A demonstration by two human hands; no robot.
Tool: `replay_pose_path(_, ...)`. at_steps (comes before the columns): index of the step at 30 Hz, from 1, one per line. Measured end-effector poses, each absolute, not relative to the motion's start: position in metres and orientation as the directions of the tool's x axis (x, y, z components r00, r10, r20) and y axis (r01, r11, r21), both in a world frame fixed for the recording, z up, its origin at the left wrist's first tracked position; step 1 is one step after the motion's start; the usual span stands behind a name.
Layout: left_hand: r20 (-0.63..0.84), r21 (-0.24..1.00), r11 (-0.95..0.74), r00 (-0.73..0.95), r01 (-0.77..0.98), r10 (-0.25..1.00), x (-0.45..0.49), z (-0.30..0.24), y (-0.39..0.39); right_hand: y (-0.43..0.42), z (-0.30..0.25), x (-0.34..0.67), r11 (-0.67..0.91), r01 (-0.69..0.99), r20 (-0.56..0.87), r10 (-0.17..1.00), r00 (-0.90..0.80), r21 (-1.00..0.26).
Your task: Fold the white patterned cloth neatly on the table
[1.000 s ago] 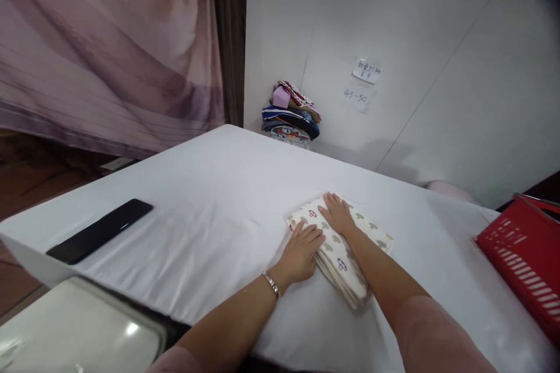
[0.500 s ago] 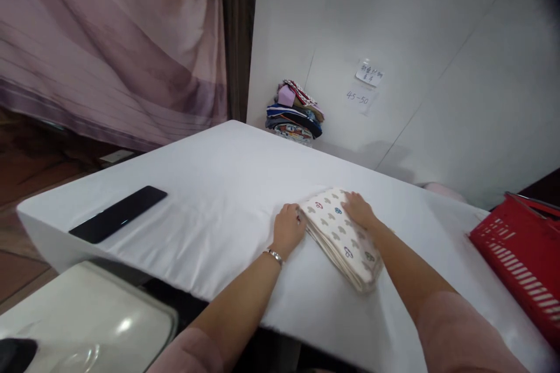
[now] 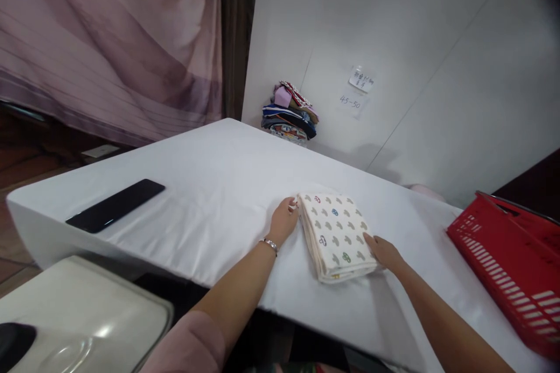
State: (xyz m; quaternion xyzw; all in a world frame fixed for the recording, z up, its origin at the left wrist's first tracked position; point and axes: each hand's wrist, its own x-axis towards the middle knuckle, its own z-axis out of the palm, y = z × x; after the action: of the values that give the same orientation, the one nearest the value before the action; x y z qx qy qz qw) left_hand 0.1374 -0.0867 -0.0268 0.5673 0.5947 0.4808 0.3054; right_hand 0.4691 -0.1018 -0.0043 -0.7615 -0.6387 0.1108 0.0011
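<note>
Folded patterned cloth (image 3: 336,233) on white table (image 3: 210,180), right of lower centre of frame. Left hand (image 3: 283,221) curled at its upper-left corner; right hand (image 3: 387,253) touching its right edge. Cannot tell whether either pinches. Red basket (image 3: 485,265): right edge of frame.

Lower paper (image 3: 351,107) on the wall (image 3: 415,41): "45-50"; upper paper (image 3: 361,79): Chinese handwriting, too blurred.

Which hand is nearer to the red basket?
Right. The right hand is at the right edge of the folded cloth, apart from the red basket. The left hand is farther off, at the cloth's far-left corner, across the cloth from the basket.
</note>
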Motion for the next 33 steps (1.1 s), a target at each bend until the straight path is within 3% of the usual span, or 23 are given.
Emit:
replay_pose_path(4, 0.183, 0.89, -0.121, -0.102, 0.439, 0.978, 0.141, -0.022, -0.099, -0.114, 0.005, 0.453, -0.097, 0.979, 0.033, 0.994, 0.105, -0.177)
replay_pose_path(7, 0.211, 0.87, -0.182, -0.013, 0.458, 0.977, 0.145, -0.022, -0.11, -0.129, 0.015, 0.413, 0.155, 0.931, 0.237, 0.968, -0.077, -0.329)
replay_pose_path(11, 0.228, 0.859, -0.252, 0.108, 0.445, 0.968, 0.149, -0.026, -0.122, -0.152, 0.029, 0.349, 0.292, 0.835, 0.172, 0.956, -0.239, -0.466)
replay_pose_path(19, 0.173, 0.899, -0.241, 0.21, 0.367, 0.962, 0.147, -0.032, -0.131, -0.162, 0.039, 0.303, 0.281, 0.936, 0.013, 0.958, -0.285, -0.213)
replay_pose_path(22, 0.165, 0.898, -0.243, 0.233, 0.366, 0.958, 0.146, -0.031, -0.133, -0.169, 0.042, 0.305, 0.266, 0.948, -0.025, 0.961, -0.274, -0.178)
replay_pose_path(29, 0.166, 0.876, -0.256, 0.244, 0.408, 0.956, 0.146, -0.026, -0.137, -0.195, 0.043, 0.327, 0.291, 0.875, -0.019, 0.946, -0.323, -0.386)
replay_pose_path(33, 0.18, 0.874, -0.271, 0.251, 0.402, 0.951, 0.146, -0.027, -0.137, -0.208, 0.03, 0.34, 0.383, 0.834, 0.099, 0.921, -0.376, -0.398)
